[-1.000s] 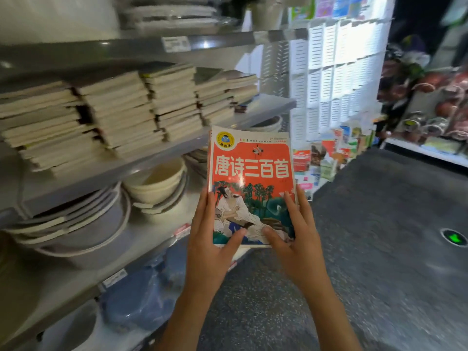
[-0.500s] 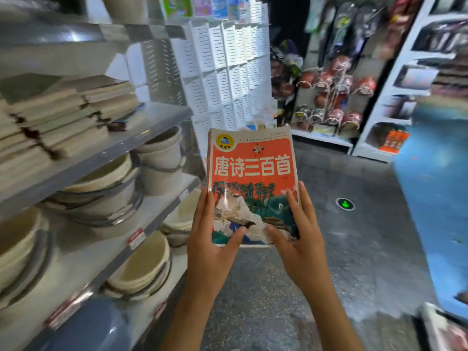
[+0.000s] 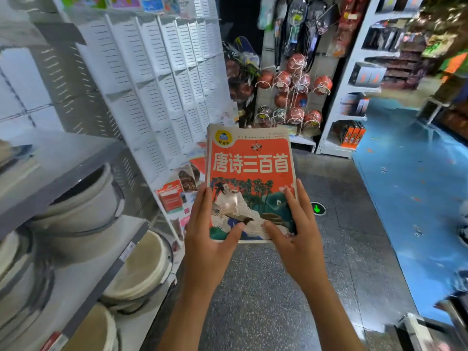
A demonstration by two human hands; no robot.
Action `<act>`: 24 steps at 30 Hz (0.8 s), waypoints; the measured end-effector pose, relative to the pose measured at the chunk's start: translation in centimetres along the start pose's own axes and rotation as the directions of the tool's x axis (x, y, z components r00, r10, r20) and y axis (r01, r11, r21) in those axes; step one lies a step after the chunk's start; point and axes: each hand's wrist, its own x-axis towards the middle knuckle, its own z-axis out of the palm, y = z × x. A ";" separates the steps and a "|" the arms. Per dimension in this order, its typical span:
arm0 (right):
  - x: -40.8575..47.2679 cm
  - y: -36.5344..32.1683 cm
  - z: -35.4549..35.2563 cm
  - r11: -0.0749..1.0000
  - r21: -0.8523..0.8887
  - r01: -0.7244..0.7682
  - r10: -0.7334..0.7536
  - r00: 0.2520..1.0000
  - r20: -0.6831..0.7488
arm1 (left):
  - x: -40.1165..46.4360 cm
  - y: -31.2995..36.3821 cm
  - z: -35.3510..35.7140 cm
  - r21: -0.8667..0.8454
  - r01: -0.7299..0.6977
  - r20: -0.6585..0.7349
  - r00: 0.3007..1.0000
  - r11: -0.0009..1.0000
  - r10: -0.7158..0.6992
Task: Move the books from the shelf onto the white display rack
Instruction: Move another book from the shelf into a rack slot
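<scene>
A stack of red-covered books (image 3: 249, 171) with white Chinese title lettering and a painted figure is held upright in front of me. My left hand (image 3: 206, 239) grips its lower left edge, thumb across the cover. My right hand (image 3: 295, 236) grips the lower right edge the same way. The white display rack (image 3: 162, 79), with rows of slotted pockets, stands ahead on the left. A few books (image 3: 174, 196) sit in its lowest pockets, just left of the held stack.
A grey metal shelf (image 3: 63, 168) at the left carries stacked white basins (image 3: 86, 201). Netted basketballs (image 3: 291, 82) hang on a far rack. White shelving (image 3: 354, 102) stands at the right. The floor ahead is dark speckled, blue at the right.
My view has swung right and forward. The shelf of stacked books has dropped out of sight at the left and the white rack is now closer. Both hands keep their hold.
</scene>
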 end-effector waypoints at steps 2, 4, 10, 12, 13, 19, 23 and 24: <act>2.6 2.2 0.0 1.000 -0.008 -0.013 0.013 1.000 -0.008 | 2.6 -1.4 2.4 0.003 -0.009 0.016 1.000 1.000 0.009; 5.5 4.8 -0.1 1.000 -0.017 -0.027 0.027 1.000 -0.016 | 5.3 -2.9 5.3 0.012 -0.031 0.029 0.999 0.999 0.031; 16.1 13.2 -0.8 0.998 0.040 -0.040 0.040 0.999 -0.018 | 13.6 -6.4 14.6 0.017 0.004 0.050 0.999 1.000 -0.005; 20.5 15.8 -1.4 0.998 0.059 -0.029 0.029 1.000 -0.011 | 17.1 -7.2 18.1 0.047 0.003 0.051 0.999 0.999 -0.006; 22.9 17.0 -1.8 0.998 0.065 -0.023 0.023 1.000 -0.009 | 19.1 -7.6 19.7 0.062 0.003 0.050 0.999 0.998 -0.006; 36.0 23.1 -3.3 0.997 0.077 -0.007 0.006 1.000 0.011 | 29.8 -9.7 28.4 0.107 0.048 0.000 0.999 0.993 -0.049; 42.9 26.9 -2.1 0.995 0.097 -0.020 0.012 0.997 0.075 | 35.1 -12.6 32.0 0.127 0.088 -0.044 0.996 0.988 -0.084; 44.5 27.8 -1.6 0.994 0.111 -0.022 0.011 0.996 0.093 | 36.4 -13.4 32.8 0.126 0.101 -0.051 0.994 0.987 -0.095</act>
